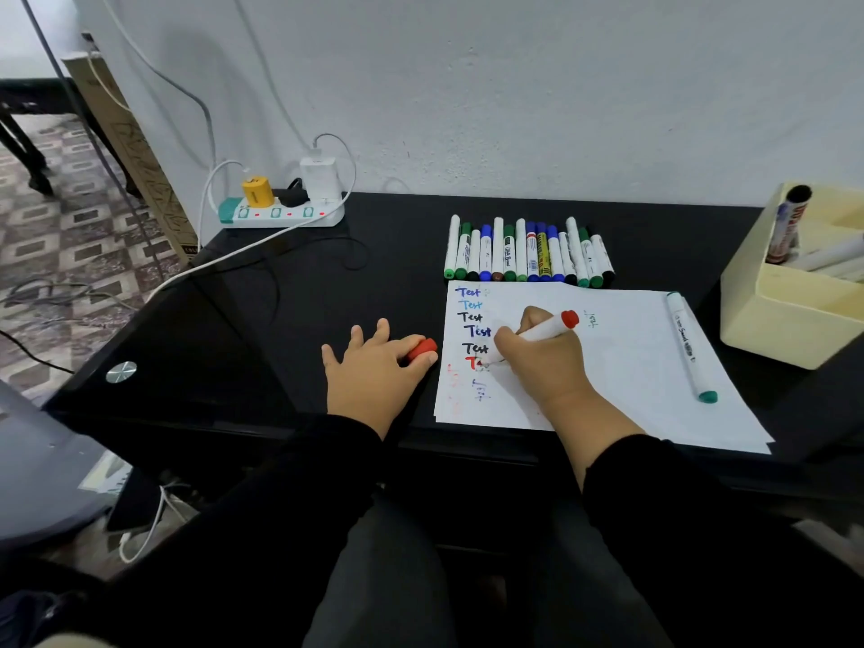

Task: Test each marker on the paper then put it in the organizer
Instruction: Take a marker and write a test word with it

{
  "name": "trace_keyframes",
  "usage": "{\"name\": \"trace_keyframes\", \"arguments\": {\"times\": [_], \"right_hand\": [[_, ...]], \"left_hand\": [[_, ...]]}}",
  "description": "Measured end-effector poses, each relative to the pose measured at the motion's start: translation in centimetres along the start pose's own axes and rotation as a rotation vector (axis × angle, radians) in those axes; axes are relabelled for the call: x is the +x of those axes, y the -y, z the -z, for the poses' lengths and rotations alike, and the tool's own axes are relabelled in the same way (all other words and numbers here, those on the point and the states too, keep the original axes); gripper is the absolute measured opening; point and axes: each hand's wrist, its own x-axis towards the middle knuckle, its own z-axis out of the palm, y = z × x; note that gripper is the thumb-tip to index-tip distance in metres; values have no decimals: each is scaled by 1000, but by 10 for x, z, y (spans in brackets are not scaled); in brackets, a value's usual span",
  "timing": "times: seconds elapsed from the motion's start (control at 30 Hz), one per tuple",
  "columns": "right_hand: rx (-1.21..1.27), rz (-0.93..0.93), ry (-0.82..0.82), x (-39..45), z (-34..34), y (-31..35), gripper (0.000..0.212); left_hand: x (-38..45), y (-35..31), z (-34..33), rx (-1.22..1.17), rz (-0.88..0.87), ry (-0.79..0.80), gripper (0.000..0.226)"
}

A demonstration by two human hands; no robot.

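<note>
Right hand point(542, 362): gripped my red-ended white marker point(544, 330), tip on the white paper sheet point(622, 362).
Left hand point(374, 367): pinched its red cap point(422, 350) beside the paper.
Technique: I judged light, steady strokes best.
Cream plastic organizer point(785, 320): waited far right.

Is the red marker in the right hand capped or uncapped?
Uncapped. The right hand writes red letters on the paper with the red marker, while the left hand holds its red cap.

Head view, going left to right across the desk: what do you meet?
Power strip → left hand pinching the red cap → right hand writing with the red marker → green marker lying on the paper → organizer.
</note>
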Motion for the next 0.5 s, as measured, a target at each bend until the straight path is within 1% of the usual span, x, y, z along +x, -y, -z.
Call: {"name": "trace_keyframes", "arguments": {"times": [0.17, 0.5], "right_hand": [[-23, 23, -11, -1, 0, -1, 42], [27, 11, -34, -2, 2, 0, 40]], "left_hand": [[1, 0, 0, 0, 1, 1, 44], [1, 0, 0, 1, 10, 3, 45]]}}
